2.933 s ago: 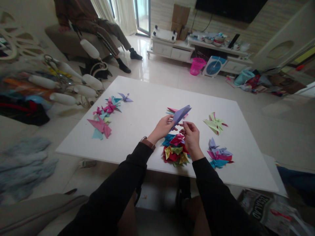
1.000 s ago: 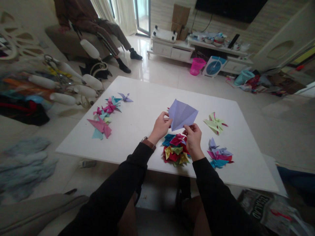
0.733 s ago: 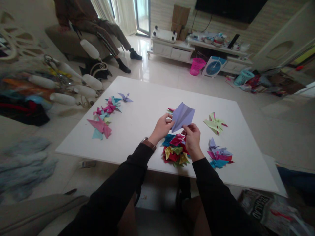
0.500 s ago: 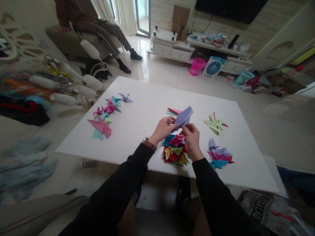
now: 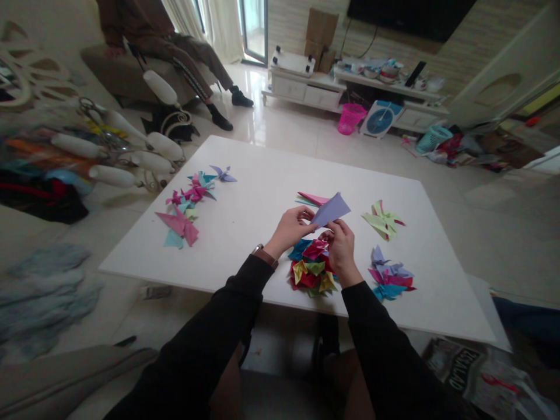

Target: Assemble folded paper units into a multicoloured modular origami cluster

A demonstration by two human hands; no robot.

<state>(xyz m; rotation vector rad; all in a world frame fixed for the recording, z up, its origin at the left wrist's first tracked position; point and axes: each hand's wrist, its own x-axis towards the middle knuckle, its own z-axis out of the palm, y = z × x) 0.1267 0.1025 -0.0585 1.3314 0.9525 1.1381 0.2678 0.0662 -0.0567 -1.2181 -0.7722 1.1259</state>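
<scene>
A folded sheet of purple origami paper is held up above the white table. My left hand pinches its left end between thumb and fingers. At its lower edge, my right hand grips the same paper with closed fingertips. Beneath my hands lies a pile of colourful folded paper pieces, partly covered by the right hand. Just behind the purple paper are some pink and green folded papers. Purple, pink and blue paper cranes lie right of my right hand.
Green paper cranes lie at the table's right, and a row of mixed cranes at its left. A lamp with white shades stands beside the left edge. Beyond the table, a person sits on a sofa near a pink basket.
The purple paper has turned between my hands, its free end swinging right and now showing a flatter, smoother face. Both hands stay in nearly the same place.
</scene>
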